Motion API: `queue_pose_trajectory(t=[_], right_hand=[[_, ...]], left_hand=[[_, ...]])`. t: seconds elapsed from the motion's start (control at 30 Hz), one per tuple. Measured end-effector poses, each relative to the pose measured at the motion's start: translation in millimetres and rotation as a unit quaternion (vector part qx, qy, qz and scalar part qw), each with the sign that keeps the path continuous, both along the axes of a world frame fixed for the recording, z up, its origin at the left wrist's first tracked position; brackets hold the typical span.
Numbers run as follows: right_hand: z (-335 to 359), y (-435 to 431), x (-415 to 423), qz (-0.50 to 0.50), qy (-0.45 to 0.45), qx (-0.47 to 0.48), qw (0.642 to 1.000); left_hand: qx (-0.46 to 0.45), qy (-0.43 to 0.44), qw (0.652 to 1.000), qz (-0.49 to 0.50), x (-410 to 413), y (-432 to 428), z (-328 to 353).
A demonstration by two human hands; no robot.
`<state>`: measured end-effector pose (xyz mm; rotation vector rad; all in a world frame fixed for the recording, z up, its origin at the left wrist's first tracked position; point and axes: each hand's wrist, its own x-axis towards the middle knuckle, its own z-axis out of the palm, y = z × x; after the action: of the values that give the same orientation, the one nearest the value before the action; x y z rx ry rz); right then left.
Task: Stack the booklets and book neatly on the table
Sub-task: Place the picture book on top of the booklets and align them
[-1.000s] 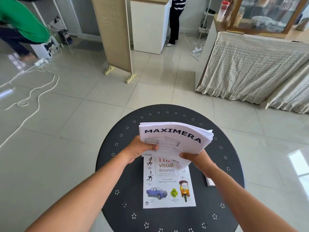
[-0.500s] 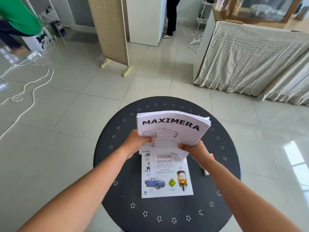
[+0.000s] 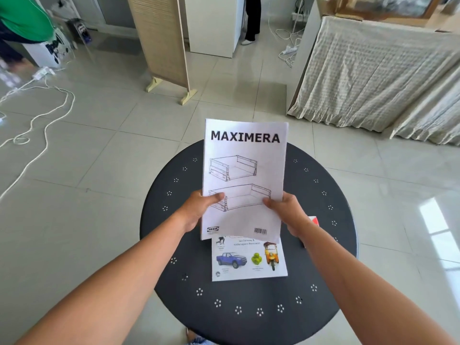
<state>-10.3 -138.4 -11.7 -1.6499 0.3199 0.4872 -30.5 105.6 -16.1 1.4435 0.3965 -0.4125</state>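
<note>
I hold a white MAXIMERA booklet stack (image 3: 245, 170) upright above the round black table (image 3: 189, 290), its cover facing me. My left hand (image 3: 199, 211) grips its lower left edge and my right hand (image 3: 286, 212) grips its lower right edge. Below it a white visual dictionary book (image 3: 249, 260) lies flat on the table; its upper half is hidden behind the booklets. The book's cover shows a blue truck, green fruit and a yellow tuk-tuk.
A small red and white object (image 3: 314, 220) peeks out behind my right wrist on the table. A cloth-covered table (image 3: 373, 75) stands at the back right, a slatted screen (image 3: 161, 43) and white cabinet (image 3: 214, 23) behind. White cables (image 3: 44, 108) trail on the floor left. A person in green (image 3: 22, 18) is far left.
The booklets have tipped up from a flat, foreshortened hold to upright with the full cover facing me. Both hands keep their grip. The book has not moved.
</note>
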Motion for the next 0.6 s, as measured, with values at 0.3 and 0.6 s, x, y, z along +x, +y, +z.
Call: queue_pose_trajectory(t=[0.3, 0.6], right_hand=[[2.4, 12.5, 6.7, 0.034, 0.090, 0.008, 0.995], [-48.0, 12.8, -16.6, 0.095, 0.153, -0.433, 0.883]], left_hand=[[-0.123, 0.076, 0.989, 0.038, -24.4, 19.7, -19.8], [-0.144, 0.061, 0.983, 0.092, -36.7, 63.8, -23.5]])
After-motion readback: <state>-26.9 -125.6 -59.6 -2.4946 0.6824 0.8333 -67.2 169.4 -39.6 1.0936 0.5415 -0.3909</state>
